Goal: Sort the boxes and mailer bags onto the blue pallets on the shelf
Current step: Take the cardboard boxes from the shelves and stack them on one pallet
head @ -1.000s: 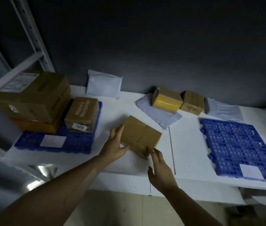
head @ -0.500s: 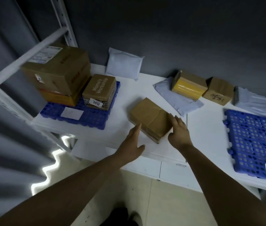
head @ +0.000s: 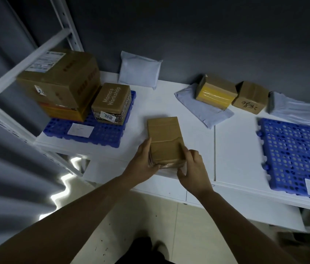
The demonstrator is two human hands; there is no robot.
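Note:
A flat brown taped box lies near the front edge of the white shelf. My left hand grips its near left corner and my right hand presses its near right side. The left blue pallet carries a big brown box stacked on an orange one, plus a "Mamo's Workshop" box. The right blue pallet holds only a paper label.
A white mailer bag leans on the back wall. A yellow-taped box rests on a grey mailer, beside a small brown box and another mailer. A white shelf upright rises at the left.
The flat box has turned from a diagonal lie to square with the shelf edge and come nearer to it. Both hands have closed onto its near end.

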